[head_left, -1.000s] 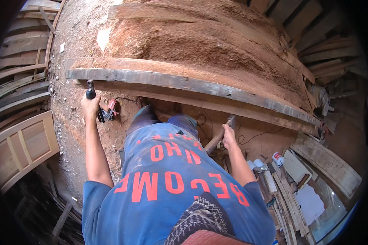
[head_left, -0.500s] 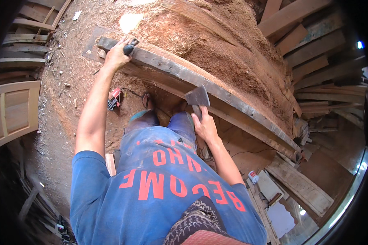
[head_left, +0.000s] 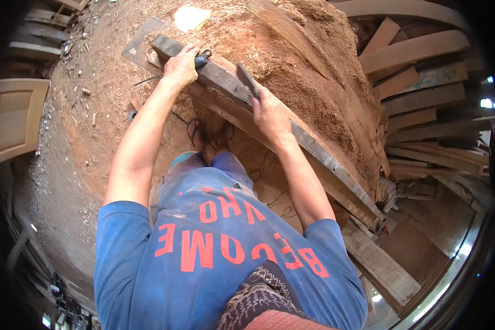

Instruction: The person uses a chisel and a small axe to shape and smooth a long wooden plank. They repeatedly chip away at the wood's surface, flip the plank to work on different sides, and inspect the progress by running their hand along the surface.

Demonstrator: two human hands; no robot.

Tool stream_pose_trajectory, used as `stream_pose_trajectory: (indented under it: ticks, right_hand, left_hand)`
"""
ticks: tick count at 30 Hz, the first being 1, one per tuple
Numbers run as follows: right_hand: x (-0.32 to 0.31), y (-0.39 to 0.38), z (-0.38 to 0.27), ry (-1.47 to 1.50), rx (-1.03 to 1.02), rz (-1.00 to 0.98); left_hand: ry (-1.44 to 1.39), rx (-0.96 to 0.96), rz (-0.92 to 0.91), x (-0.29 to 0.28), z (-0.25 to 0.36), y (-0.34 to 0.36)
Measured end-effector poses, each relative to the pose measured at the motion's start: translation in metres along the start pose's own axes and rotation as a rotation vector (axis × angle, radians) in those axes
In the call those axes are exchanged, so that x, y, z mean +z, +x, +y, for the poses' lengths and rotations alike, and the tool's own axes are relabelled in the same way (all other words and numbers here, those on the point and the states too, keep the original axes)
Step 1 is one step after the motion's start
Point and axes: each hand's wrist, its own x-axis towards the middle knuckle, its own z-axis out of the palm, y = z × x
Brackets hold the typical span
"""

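A long, weathered timber beam [head_left: 327, 159] lies slantwise in front of me, from upper left to lower right. Near its far left end my left hand [head_left: 180, 70] is closed round a screwdriver [head_left: 203, 59] with a black handle, whose thin shaft sticks out to the left. My right hand [head_left: 271, 116] grips a hatchet [head_left: 247, 80] just above the beam, right of the left hand. Its blade is seen nearly edge-on, and the fingers hide most of the handle. From here I cannot tell whether the hatchet touches the wood.
Sawdust [head_left: 313, 93] is heaped behind the beam, with a plank [head_left: 289, 36] lying on it. Stacked boards [head_left: 423, 102] fill the right side. A panelled wooden door [head_left: 16, 121] stands at left. My feet [head_left: 195, 135] are close to the beam, with a cable around them.
My right hand has raised the hatchet forward from near my knees to the beam, turning its blade edge-on. The view has shifted; the left hand keeps hold of the screwdriver at the beam's end.
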Motion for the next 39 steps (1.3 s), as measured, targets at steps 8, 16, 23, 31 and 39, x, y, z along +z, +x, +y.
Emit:
stream_pose_trajectory:
  ticks: [8, 16, 23, 31, 39]
  right_hand:
    - [0.014, -0.008, 0.027, 0.002, -0.087, -0.055]
    - [-0.039, 0.018, 0.014, 0.362, 0.169, 0.042]
    - [0.0, 0.025, 0.015, -0.023, 0.166, -0.376]
    - [-0.05, 0.031, -0.022, 0.239, 0.277, -0.022]
    - [-0.02, 0.018, 0.004, 0.216, 0.265, -0.289]
  left_hand:
    - [-0.019, -0.04, -0.077, -0.009, 0.013, -0.005]
    - [-0.031, -0.009, -0.011, 0.0, 0.003, -0.006]
    - [-0.051, -0.014, -0.014, -0.002, 0.006, -0.003]
    - [-0.064, -0.016, 0.008, 0.001, 0.005, -0.008]
    - [-0.06, -0.007, 0.029, 0.004, 0.003, -0.01]
